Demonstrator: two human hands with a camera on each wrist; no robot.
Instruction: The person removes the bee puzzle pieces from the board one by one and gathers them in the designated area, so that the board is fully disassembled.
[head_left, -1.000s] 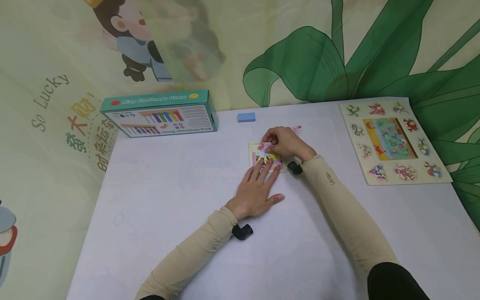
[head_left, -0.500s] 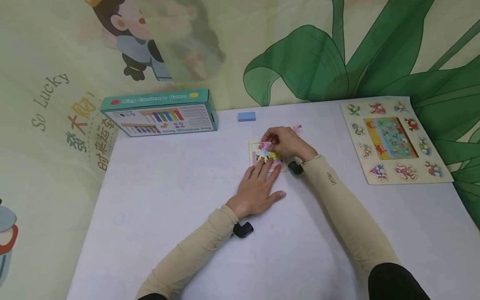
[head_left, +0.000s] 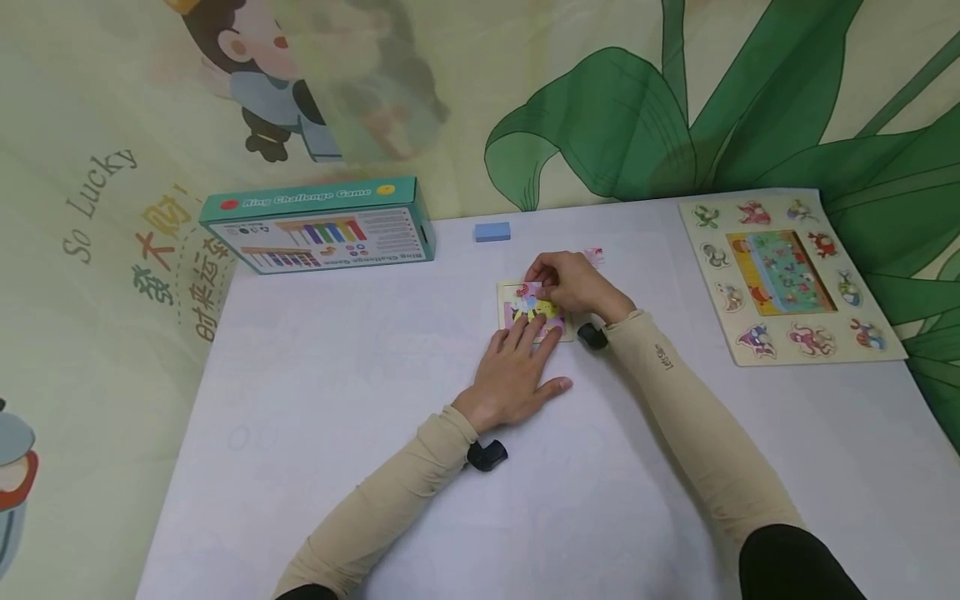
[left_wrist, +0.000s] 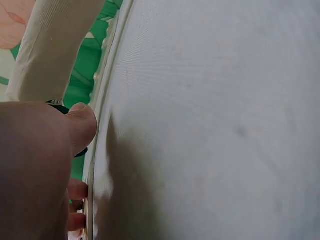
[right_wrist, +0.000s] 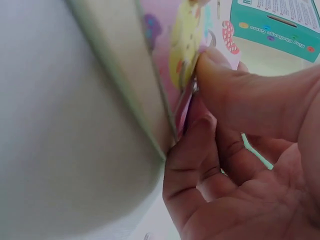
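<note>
A small square jigsaw puzzle (head_left: 517, 293) with a pale wooden frame lies on the table, its picture pink and yellow. My left hand (head_left: 510, 383) lies palm down in front of it, fingertips resting on its lower part and thumb spread to the right. At the upper right corner, my right hand (head_left: 573, 283) pinches a puzzle piece. In the right wrist view the thumb (right_wrist: 230, 90) presses on the piece's face, with curled fingers by the frame's edge; a slanted piece edge shows beneath the thumb. That corner is hidden by the right hand in the head view.
A loose pink puzzle piece (head_left: 595, 256) lies just behind the right hand. Farther back are a blue block (head_left: 492, 232) and a Ring Challenge Game box (head_left: 318, 229). At the right lies a large board (head_left: 712, 321) with sea-animal pictures. A printed cloth hangs behind the table.
</note>
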